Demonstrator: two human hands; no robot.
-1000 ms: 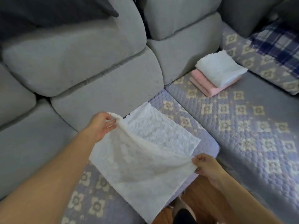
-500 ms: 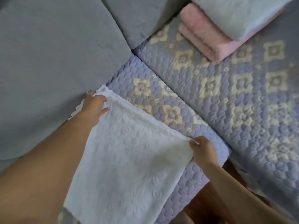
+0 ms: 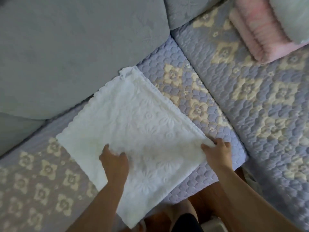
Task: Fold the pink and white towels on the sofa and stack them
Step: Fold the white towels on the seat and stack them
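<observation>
A white embossed towel, folded over on itself, lies flat on the quilted lavender seat cover. Its near part hangs over the seat's front edge. My left hand rests on the towel's near middle, fingertips pressing into the cloth. My right hand holds the towel's right corner, fingers curled over the doubled edge. At the top right sits a folded pink towel with a folded white towel on top of it, both cut off by the frame edge.
Grey back cushions run along the left and top, right behind the towel's far edge. The seat continues to the right across a seam. Below the seat's front edge are wooden floor and my feet.
My left hand let go of the towel's far corner and came back to its near middle. The towel now lies flat. The view has moved closer and lower.
</observation>
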